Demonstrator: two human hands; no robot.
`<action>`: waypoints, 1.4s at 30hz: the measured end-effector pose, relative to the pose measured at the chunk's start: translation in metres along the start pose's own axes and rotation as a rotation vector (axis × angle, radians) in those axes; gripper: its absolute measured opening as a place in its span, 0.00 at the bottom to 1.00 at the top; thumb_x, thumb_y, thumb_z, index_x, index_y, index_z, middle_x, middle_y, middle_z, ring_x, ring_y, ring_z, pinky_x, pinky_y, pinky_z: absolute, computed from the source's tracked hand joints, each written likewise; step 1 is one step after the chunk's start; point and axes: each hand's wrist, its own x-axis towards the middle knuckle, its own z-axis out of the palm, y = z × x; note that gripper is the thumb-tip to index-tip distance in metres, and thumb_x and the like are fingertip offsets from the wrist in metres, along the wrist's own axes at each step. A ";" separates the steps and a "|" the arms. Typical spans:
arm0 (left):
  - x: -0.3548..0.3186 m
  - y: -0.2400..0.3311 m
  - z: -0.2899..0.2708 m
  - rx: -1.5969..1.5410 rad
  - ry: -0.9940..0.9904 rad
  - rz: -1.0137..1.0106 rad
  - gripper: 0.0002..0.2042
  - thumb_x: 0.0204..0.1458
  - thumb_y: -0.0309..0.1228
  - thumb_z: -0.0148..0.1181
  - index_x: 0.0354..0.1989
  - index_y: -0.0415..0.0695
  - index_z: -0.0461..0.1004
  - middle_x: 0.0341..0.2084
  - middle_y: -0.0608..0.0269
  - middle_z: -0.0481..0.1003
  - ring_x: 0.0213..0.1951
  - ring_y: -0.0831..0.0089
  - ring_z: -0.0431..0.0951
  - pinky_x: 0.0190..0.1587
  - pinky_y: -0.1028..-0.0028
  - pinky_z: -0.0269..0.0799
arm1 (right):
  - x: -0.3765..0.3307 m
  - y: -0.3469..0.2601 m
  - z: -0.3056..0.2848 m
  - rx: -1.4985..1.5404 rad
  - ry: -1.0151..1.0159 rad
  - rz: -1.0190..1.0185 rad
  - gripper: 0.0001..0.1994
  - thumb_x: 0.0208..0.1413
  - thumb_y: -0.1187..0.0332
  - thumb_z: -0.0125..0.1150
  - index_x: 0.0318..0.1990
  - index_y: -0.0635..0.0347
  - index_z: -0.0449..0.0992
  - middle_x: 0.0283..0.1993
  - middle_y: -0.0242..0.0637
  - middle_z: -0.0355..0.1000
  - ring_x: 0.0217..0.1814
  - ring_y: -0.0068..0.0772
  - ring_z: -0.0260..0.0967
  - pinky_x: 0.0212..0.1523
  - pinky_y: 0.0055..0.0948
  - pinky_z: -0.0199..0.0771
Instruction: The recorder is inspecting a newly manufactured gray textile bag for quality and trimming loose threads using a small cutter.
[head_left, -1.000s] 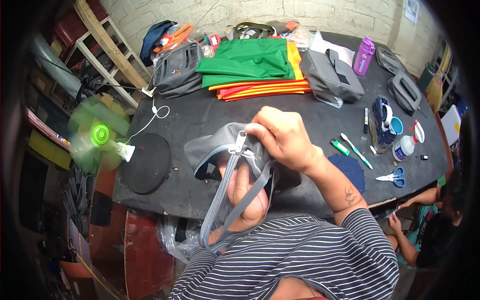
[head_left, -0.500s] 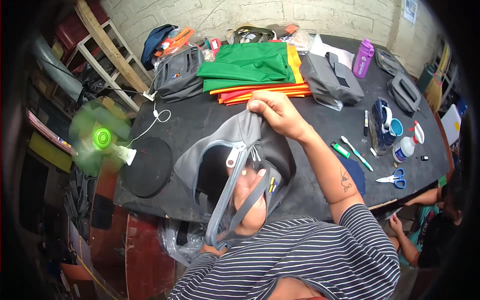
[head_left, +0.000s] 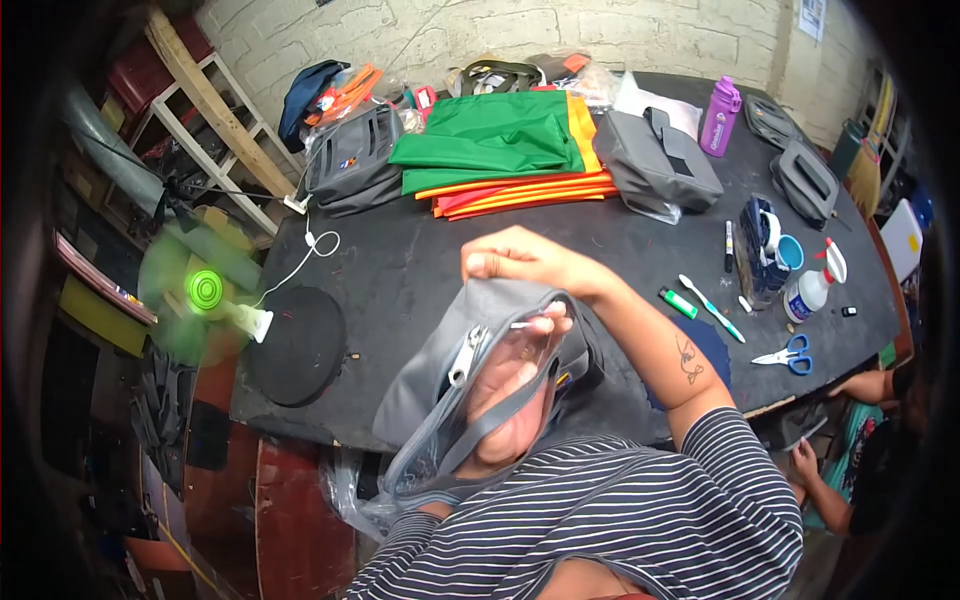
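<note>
Gray zippered bag (head_left: 415, 385) is held up at the front edge of the black table (head_left: 400, 245). On the left, a green fan (head_left: 205, 288) is beside a round black disc (head_left: 295, 345). Bare table lies between disc and bag. The left hand (head_left: 512, 428) shows through the bag's clear window, fingers loose and unfolded. The right hand (head_left: 512, 258) pinches the bag's top, with room before the folded green cloth (head_left: 495, 130). Blue-handled scissors (head_left: 797, 356) lie near the right edge.
</note>
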 end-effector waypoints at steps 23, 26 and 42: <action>0.019 0.025 -0.009 0.248 0.085 0.090 0.30 0.49 0.32 0.53 0.62 0.36 0.57 0.59 0.52 0.61 0.61 0.60 0.61 0.65 0.62 0.51 | 0.005 -0.016 0.014 0.097 0.025 0.190 0.17 0.64 0.59 0.49 0.24 0.58 0.65 0.23 0.18 0.58 0.29 0.10 0.55 0.30 0.17 0.59; 0.023 0.029 -0.010 0.369 0.111 0.190 0.26 0.52 0.36 0.52 0.59 0.39 0.62 0.56 0.54 0.65 0.59 0.60 0.64 0.64 0.63 0.55 | -0.002 0.010 0.001 -0.082 0.145 0.030 0.18 0.66 0.55 0.42 0.37 0.61 0.69 0.34 0.27 0.65 0.40 0.19 0.59 0.44 0.23 0.63; 0.006 -0.010 -0.039 -0.346 0.383 -0.238 0.22 0.59 0.43 0.47 0.56 0.42 0.64 0.53 0.56 0.67 0.61 0.59 0.62 0.65 0.62 0.55 | -0.044 0.021 0.005 0.130 0.600 0.243 0.21 0.63 0.52 0.49 0.27 0.62 0.74 0.25 0.23 0.69 0.27 0.12 0.60 0.29 0.19 0.63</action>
